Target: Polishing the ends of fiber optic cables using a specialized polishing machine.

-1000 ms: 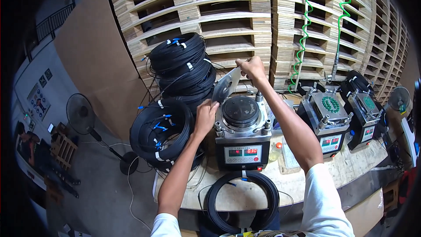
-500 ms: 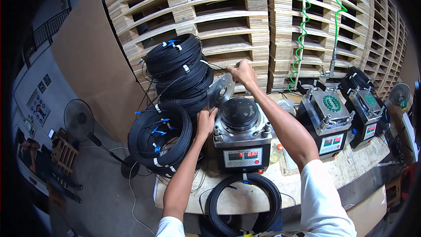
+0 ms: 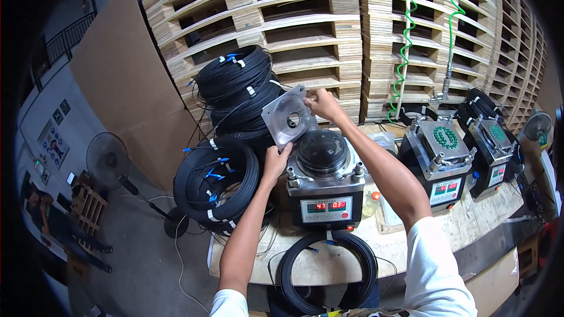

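The person's two bare hands show, one left hand [image 3: 275,164] and one right hand [image 3: 323,105], with one metal plate [image 3: 281,118]. Three machines with red displays stand on one table [image 3: 464,229]: a near machine [image 3: 323,185], a middle machine [image 3: 437,161] and a far machine [image 3: 490,147]. There are two green coiled hoses [image 3: 409,26] [image 3: 451,20], two fans [image 3: 107,158] [image 3: 537,124], two stacks of black cable coils [image 3: 238,97] [image 3: 189,196] at left and one lone cable ring [image 3: 288,269] at the front.

The metal plate [image 3: 279,118] hides part of the stacked black cable coils [image 3: 229,85] from me; the top edge crops the wooden pallets [image 3: 346,30].
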Available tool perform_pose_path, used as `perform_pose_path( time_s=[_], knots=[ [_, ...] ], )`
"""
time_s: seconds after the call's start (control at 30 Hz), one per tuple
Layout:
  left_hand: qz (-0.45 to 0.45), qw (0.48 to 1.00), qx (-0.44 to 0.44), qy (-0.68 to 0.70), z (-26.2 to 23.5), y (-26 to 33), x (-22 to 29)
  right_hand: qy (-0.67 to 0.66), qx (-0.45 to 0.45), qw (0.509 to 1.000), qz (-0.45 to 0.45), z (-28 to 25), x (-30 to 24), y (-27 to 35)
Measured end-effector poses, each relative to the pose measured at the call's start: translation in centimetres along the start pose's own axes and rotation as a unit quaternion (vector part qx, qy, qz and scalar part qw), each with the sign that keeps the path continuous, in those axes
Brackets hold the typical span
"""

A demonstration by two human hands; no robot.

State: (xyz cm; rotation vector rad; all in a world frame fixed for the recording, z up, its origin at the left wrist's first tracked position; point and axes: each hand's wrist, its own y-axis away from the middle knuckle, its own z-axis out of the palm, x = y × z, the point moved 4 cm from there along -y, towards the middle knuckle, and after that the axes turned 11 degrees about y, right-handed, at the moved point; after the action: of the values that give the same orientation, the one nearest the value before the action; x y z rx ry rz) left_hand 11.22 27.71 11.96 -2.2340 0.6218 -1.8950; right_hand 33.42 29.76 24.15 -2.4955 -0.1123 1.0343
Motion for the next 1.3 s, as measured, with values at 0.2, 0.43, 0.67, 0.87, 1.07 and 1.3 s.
perform_pose_path(
  time_s=[0.2,0.43,0.67,0.87,1.07,1.3],
  knots=[
    [0.032,0.996,0.083,0.019,-0.6,0.5,-1.1,0.015,-0.049,0.999,0.017,-8.5,5.0,6.8],
    [0.089,0.991,0.102,0.015,1.4,0.9,-1.0,0.223,0.32,0.905,0.167,-30.3,20.5,12.3],
    [0.009,0.999,0.035,-0.015,0.4,1.1,-1.4,0.201,0.281,0.861,0.375,-37.4,32.1,11.1],
    [0.054,0.993,0.097,0.038,0.1,2.0,-1.0,0.18,0.241,0.833,0.464,-33.2,30.5,9.0],
    [-0.008,0.997,0.069,-0.047,-0.1,1.5,-1.3,0.086,0.164,0.963,0.197,-31.2,23.2,9.0],
    [-0.121,0.977,0.047,0.168,2.9,1.2,-0.6,-0.249,0.032,0.967,0.039,-24.1,5.8,15.1]
  ],
)
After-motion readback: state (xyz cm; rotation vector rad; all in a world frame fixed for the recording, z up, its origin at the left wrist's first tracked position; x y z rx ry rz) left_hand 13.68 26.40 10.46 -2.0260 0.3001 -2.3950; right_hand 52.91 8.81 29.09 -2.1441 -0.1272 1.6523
